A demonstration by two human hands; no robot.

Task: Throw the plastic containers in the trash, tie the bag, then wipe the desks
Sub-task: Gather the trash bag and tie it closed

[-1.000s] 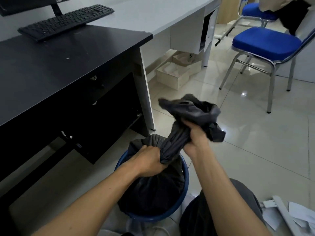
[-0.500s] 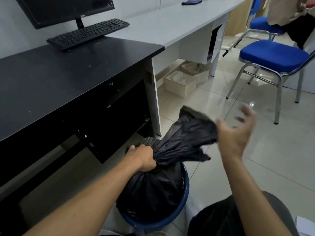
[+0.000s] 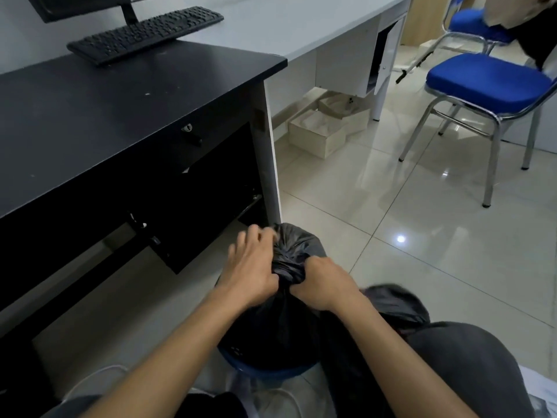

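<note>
Before you, a glossy tiled floor (image 3: pixel 422 251) carries a blue bin (image 3: pixel 271 371) beside the black desk (image 3: pixel 105 116), two pale boxes (image 3: pixel 319 134) under the white desk (image 3: pixel 286 25) and a blue chair (image 3: pixel 488 82) at right, with a keyboard (image 3: pixel 144 33) and monitor (image 3: pixel 75 4) at the black desk's back edge.

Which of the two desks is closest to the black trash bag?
The black desk: its end panel stands just behind the trash bag, while the white desk sits farther back.

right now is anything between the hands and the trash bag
Nothing visible. The right hand grips the gathered neck of the trash bag, and the left hand, blurred, touches it too. The bag sits in the blue bin.
</note>
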